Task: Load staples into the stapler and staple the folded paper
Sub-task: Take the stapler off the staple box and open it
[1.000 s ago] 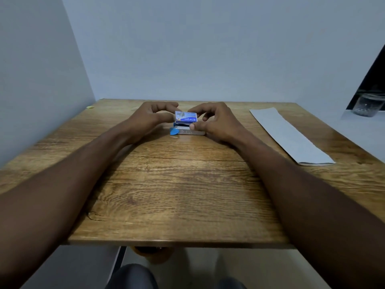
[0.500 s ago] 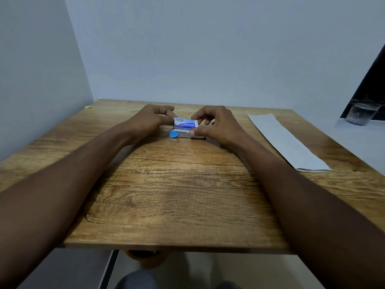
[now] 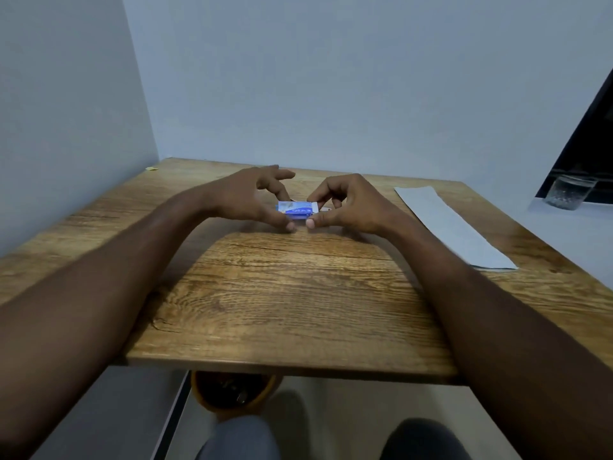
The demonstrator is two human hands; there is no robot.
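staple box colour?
Small cardboard staple box: blue and white, seen in the head view.

Staple box (image 3: 296, 210) sits mid-table (image 3: 282, 310), folded paper (image 3: 451, 224) to its right.

Small blue-and-white staple box (image 3: 295, 210) level above mid-table; long white folded paper (image 3: 454, 224) flat at right.

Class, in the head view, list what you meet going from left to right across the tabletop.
Yellow scrap → left hand → staple box → right hand → folded paper → glass, just beyond the table's edge.
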